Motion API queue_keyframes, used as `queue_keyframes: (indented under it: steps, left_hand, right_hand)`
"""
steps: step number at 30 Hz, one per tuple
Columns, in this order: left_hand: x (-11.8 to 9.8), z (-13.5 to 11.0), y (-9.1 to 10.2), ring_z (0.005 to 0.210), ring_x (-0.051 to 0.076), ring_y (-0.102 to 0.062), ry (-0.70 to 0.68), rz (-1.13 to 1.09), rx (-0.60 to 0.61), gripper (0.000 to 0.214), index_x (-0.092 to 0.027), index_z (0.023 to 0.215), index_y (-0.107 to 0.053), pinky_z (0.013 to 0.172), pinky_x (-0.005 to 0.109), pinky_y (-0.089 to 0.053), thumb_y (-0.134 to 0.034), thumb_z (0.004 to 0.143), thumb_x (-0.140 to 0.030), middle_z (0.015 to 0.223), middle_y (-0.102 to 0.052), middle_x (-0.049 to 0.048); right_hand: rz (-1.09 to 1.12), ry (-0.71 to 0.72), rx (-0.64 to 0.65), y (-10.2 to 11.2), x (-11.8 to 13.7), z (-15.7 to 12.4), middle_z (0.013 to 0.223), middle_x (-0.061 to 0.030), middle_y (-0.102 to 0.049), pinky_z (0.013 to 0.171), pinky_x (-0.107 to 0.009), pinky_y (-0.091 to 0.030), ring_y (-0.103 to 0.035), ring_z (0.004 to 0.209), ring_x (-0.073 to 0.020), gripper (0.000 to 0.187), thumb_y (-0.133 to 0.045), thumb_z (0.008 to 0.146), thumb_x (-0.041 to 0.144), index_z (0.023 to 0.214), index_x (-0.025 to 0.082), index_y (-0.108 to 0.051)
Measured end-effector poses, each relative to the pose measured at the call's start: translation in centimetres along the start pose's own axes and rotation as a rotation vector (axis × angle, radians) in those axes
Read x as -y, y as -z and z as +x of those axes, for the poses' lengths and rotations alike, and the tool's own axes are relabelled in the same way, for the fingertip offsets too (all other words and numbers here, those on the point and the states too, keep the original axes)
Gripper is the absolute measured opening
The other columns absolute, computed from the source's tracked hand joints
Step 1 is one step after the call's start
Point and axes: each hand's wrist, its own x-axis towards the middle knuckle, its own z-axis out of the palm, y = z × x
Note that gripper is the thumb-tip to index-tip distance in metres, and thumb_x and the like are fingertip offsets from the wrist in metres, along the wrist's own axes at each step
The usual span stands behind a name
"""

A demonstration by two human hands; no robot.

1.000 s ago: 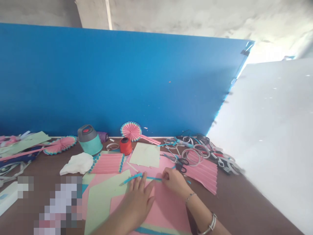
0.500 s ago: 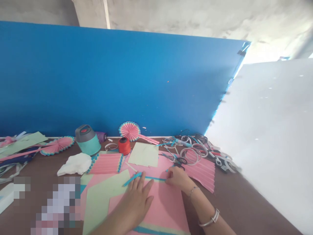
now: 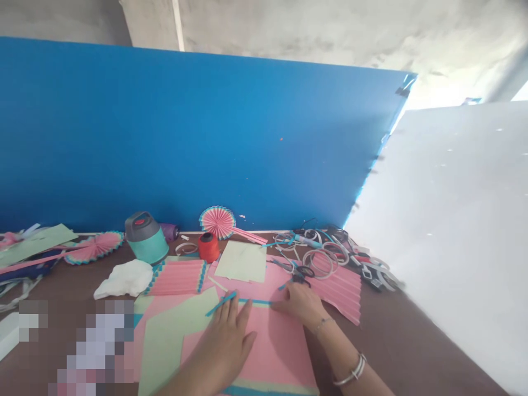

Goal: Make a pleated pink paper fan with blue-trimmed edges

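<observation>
A pink paper sheet (image 3: 284, 341) lies before me, with a pale green band and a blue paper strip (image 3: 259, 301) along its far edge. My left hand (image 3: 226, 335) rests flat on the sheet, open, its fingers spread and their tips at the strip. A loose blue strip (image 3: 220, 304) slants beside those fingertips. My right hand (image 3: 299, 301) is closed at the right part of the edge strip, fingers curled and tips pressed on it. Black-handled scissors (image 3: 303, 275) lie just beyond the right hand.
Behind are a pale green sheet (image 3: 241, 261), a red thread spool (image 3: 208, 247), pleated pink paper (image 3: 177, 276), a round pleated fan (image 3: 217, 221) and a teal pot (image 3: 146, 239). Tape rings (image 3: 322, 261) and cords crowd the right. A blue panel (image 3: 185, 137) closes the back.
My right hand has slid a little left along the blue edge strip, nearer my left hand. My left hand stays flat in nearly the same place. The view has shifted slightly.
</observation>
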Motion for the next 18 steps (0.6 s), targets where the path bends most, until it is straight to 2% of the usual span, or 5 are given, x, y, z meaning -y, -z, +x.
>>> queue_keyframes:
  steps: [4, 8, 11, 15, 18]
  left_hand:
    - [0.2, 0.0, -0.3, 0.132, 0.035, -0.026, 0.059, 0.011, -0.021, 0.068, -0.010, 0.141, -0.026, 0.102, 0.052, -0.029, -0.025, 0.089, -0.054, 0.144, -0.030, 0.0217]
    - [0.5, 0.2, 0.2, 0.131, 0.039, -0.027, 0.156, 0.030, -0.030, 0.081, -0.007, 0.139, -0.031, 0.101, 0.055, -0.027, -0.032, 0.081, -0.065, 0.142, -0.033, 0.0229]
    - [1.1, 0.7, 0.8, 0.129, 0.038, -0.031, 0.205, 0.025, -0.115, 0.085, -0.010, 0.135, -0.039, 0.101, 0.053, -0.028, -0.043, 0.074, -0.068, 0.141, -0.037, 0.0204]
    - [2.5, 1.8, 1.9, 0.114, 0.028, -0.049, 0.188, -0.089, -0.381, 0.045, -0.017, 0.119, -0.054, 0.096, 0.046, -0.038, -0.041, 0.085, -0.045, 0.120, -0.057, 0.0134]
    - [3.5, 2.4, 2.9, 0.097, 0.021, -0.058, 0.177, -0.272, -0.463, 0.032, -0.018, 0.106, -0.058, 0.083, 0.036, -0.048, -0.033, 0.086, -0.022, 0.102, -0.061, 0.0091]
  right_hand:
    - [-0.055, -0.002, 0.013, 0.2, -0.4, 0.0, 0.094, -0.0105, -0.064, 0.063, -0.027, -0.035, -0.059, 0.089, -0.0254, 0.034, -0.066, 0.065, 0.043, 0.085, 0.016, -0.061]
    - [-0.045, -0.032, 0.021, 0.7, -0.7, 0.2, 0.090, -0.0100, -0.065, 0.058, -0.027, -0.033, -0.059, 0.084, -0.0252, 0.029, -0.066, 0.064, 0.042, 0.079, 0.017, -0.062]
    - [-0.026, -0.033, 0.027, 0.7, -0.5, 0.2, 0.082, -0.0074, -0.066, 0.054, -0.025, -0.030, -0.060, 0.077, -0.0225, 0.018, -0.066, 0.063, 0.034, 0.069, 0.018, -0.062]
    - [0.053, 0.110, 0.041, -0.3, -0.2, 0.4, 0.071, -0.0034, -0.065, 0.052, -0.023, -0.029, -0.057, 0.067, -0.0165, 0.007, -0.063, 0.064, 0.024, 0.062, 0.018, -0.062]
    - [0.142, 0.269, 0.033, -1.1, 0.1, 0.8, 0.074, -0.0033, -0.065, 0.058, -0.022, -0.033, -0.056, 0.069, -0.0151, 0.006, -0.062, 0.067, 0.022, 0.067, 0.017, -0.065]
